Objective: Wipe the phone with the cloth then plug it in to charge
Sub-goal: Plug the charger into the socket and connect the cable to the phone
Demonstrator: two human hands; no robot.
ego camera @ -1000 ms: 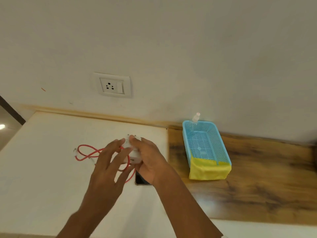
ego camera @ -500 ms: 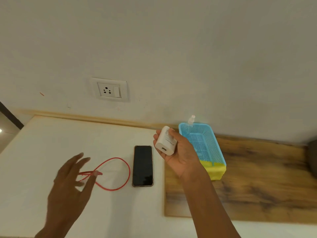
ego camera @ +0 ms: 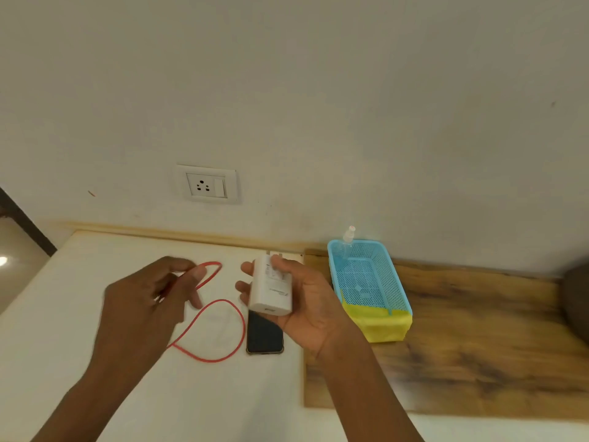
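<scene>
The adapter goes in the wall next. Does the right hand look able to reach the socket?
Probably yes: the right hand holds the adapter, nothing stands between it and the wall socket, and the left hand pinches the red cable off to one side.

Charger (ego camera: pixel 270 290) mid-frame: smooth matt white plastic. Phone (ego camera: pixel 264 338) below it: glossy black screen. Red cable (ego camera: pixel 223 358): smooth, rubbery-looking. Basket (ego camera: pixel 386 282) right of centre: perforated blue plastic, yellow cloth (ego camera: pixel 382 325) (soft, matt) over its near end. Board (ego camera: pixel 478 346) beneath: grainy matt wood.
</scene>
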